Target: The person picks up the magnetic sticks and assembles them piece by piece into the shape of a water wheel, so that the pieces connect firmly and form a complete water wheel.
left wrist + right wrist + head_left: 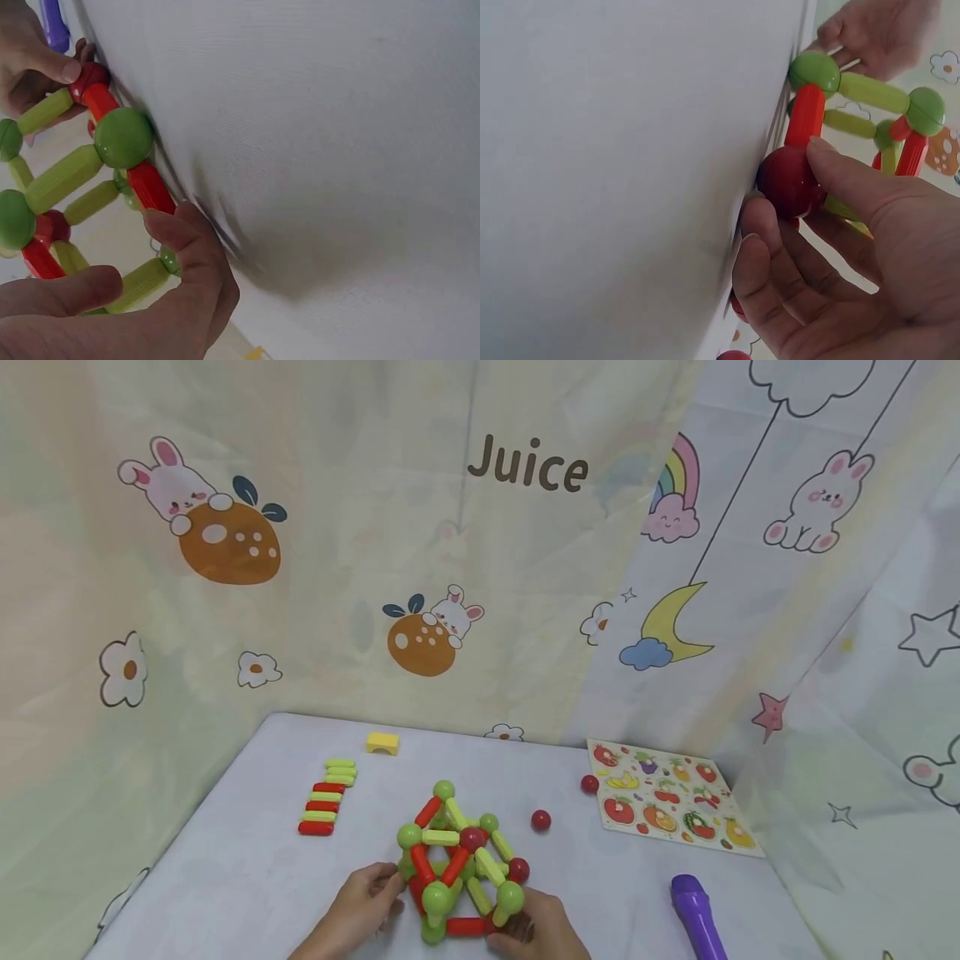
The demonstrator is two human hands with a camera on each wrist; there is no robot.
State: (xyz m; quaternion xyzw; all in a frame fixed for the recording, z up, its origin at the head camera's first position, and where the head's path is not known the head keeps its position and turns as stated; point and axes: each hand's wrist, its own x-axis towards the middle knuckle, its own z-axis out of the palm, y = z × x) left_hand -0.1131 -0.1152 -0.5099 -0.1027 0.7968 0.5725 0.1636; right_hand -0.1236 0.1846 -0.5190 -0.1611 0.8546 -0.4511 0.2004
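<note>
A ball-and-rod toy frame [441, 837] of green and red balls joined by red and lime rods stands on the white table. At its left side my left hand [365, 897] curves its thumb and fingers around a corner; in the left wrist view, a fingertip meets a red rod [151, 187]. The thumb overlaps a lime rod beside a partly hidden green ball [170, 260]. On the near right, my right hand [543, 927] pinches a dark red ball [789, 181] low on the frame, thumb on top and fingers beneath, close to the tabletop.
Loose red and lime rods [322, 807] lie in a column at the left, with a yellow arch block [382, 743] behind. Two loose red balls, one nearer [541, 820], lie right of the frame. Farther right are a fruit-picture board [660, 827] and a purple toy microphone [696, 914].
</note>
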